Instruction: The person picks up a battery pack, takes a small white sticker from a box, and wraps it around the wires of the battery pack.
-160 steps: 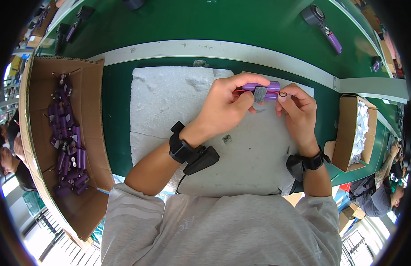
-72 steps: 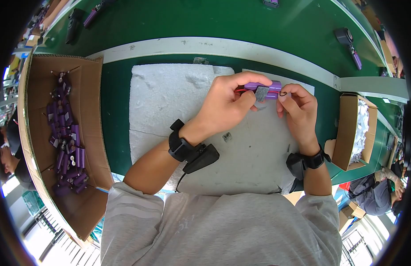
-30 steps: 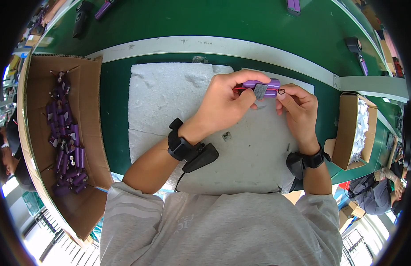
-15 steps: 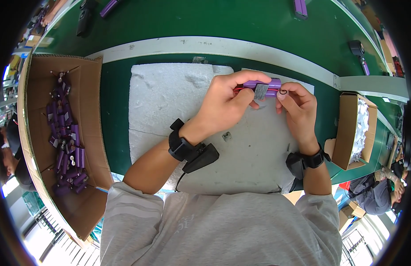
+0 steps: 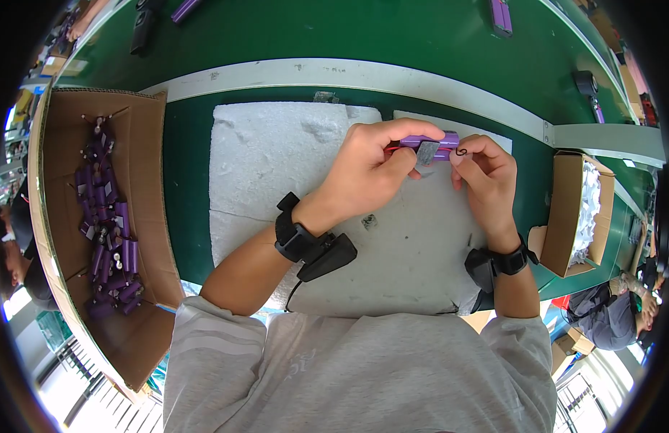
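Over the far right part of the white foam pad (image 5: 276, 166), my left hand (image 5: 370, 162) grips a purple battery pack (image 5: 447, 138) between thumb and fingers. A grey square patch (image 5: 427, 152) sits on the pack's near side, and a bit of red wire shows beside it. At the pack's right end, a curled black wire (image 5: 461, 152) lies at the fingertips of my right hand (image 5: 487, 173). Those fingers are closed in a pinch on the wire. My left fingers hide the pack's left end.
At left stands a cardboard box (image 5: 150, 216) with many purple packs (image 5: 103, 195). A smaller box (image 5: 560, 216) at right holds white pieces (image 5: 587, 209). Beyond a pale rail (image 5: 276, 74), a green surface (image 5: 334, 36) carries purple packs (image 5: 501, 18) and dark handheld objects (image 5: 142, 29).
The items on the green surface beyond the rail have shifted rightward. My hands have barely moved; the pack has tilted and lowered slightly.
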{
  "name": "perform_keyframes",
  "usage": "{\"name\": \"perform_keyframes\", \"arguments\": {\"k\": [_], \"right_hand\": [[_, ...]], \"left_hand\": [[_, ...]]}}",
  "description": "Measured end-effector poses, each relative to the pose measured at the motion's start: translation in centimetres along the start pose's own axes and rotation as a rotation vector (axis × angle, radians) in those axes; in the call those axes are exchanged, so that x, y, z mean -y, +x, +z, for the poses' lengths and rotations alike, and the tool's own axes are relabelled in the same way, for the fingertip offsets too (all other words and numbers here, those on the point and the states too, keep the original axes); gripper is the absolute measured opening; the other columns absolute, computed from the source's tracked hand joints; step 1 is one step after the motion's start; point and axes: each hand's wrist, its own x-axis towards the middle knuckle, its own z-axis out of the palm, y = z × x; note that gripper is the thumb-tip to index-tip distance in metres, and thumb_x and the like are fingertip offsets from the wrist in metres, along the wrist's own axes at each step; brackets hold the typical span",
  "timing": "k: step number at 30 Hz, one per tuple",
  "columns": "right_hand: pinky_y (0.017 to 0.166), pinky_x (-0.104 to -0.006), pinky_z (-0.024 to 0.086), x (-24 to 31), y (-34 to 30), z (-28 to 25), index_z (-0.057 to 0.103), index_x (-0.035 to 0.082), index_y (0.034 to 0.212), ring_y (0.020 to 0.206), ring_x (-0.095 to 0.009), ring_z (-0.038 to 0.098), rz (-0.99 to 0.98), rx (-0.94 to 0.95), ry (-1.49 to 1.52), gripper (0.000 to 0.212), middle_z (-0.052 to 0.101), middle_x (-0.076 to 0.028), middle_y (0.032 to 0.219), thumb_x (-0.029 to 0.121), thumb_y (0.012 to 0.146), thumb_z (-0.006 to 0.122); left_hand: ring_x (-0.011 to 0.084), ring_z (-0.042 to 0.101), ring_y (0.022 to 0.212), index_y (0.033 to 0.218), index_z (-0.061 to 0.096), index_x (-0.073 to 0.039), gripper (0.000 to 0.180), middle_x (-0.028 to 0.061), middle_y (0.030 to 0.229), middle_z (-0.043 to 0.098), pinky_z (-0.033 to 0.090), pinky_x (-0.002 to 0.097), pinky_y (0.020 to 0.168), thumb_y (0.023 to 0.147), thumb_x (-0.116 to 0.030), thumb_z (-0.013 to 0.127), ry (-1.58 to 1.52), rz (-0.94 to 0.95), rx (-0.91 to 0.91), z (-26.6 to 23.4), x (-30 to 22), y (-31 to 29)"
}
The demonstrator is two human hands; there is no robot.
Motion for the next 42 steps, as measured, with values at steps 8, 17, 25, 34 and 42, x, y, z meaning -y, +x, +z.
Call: {"name": "perform_keyframes", "arguments": {"k": [8, 17, 25, 34, 42], "right_hand": [[0.047, -0.0193, 0.039, 0.29, -0.03, 0.37, 0.059, -0.003, 0.078, 0.054, -0.007, 0.050, 0.013, -0.021, -0.032, 0.004, 0.058, -0.004, 0.073, 0.000, 0.077, 0.062], [0.047, -0.0198, 0.041, 0.36, -0.08, 0.40, 0.061, -0.004, 0.080, 0.054, -0.008, 0.051, -0.025, -0.050, -0.095, 0.006, 0.058, -0.005, 0.070, 0.000, 0.077, 0.063], [0.049, -0.0195, 0.042, 0.22, -0.09, 0.24, 0.060, -0.003, 0.086, 0.056, -0.008, 0.052, -0.011, -0.053, -0.073, 0.012, 0.059, -0.005, 0.071, 0.003, 0.077, 0.064], [0.050, -0.0216, 0.040, 0.21, 0.07, 0.42, 0.057, -0.002, 0.087, 0.056, -0.009, 0.050, 0.001, -0.053, -0.102, 0.009, 0.056, -0.004, 0.071, 0.000, 0.079, 0.058], [0.052, -0.0213, 0.041, 0.43, -0.37, 0.02, 0.056, -0.002, 0.087, 0.059, -0.009, 0.051, 0.019, -0.051, -0.059, 0.009, 0.056, -0.004, 0.074, 0.000, 0.078, 0.058]], "left_hand": [[0.0130, 0.060, 0.071, 0.100, 0.059, 0.000, 0.032, 0.0101, 0.091, 0.061, 0.051, 0.0249, 0.063, 0.076, 0.007, 0.041, 0.048, 0.004, -0.052, -0.03, 0.15, -0.09], [0.0138, 0.058, 0.085, 0.106, 0.057, 0.000, 0.033, 0.0105, 0.102, 0.058, 0.053, 0.0269, 0.070, 0.079, 0.010, 0.038, 0.039, -0.035, -0.006, 0.00, -0.03, -0.07], [0.0157, 0.060, 0.077, 0.100, 0.058, 0.002, 0.032, 0.0121, 0.101, 0.059, 0.053, 0.0273, 0.064, 0.076, 0.008, 0.038, -0.130, -0.011, -0.085, 0.40, 0.05, 0.04], [0.0149, 0.059, 0.077, 0.099, 0.059, 0.002, 0.032, 0.0119, 0.099, 0.059, 0.054, 0.0269, 0.065, 0.076, 0.008, 0.037, -0.077, 0.024, -0.093, 0.31, 0.24, 0.08], [0.0146, 0.058, 0.085, 0.105, 0.057, 0.000, 0.034, 0.0105, 0.101, 0.058, 0.052, 0.0262, 0.066, 0.078, 0.010, 0.039, -0.024, -0.028, -0.011, 0.32, -0.16, -0.06]]}}
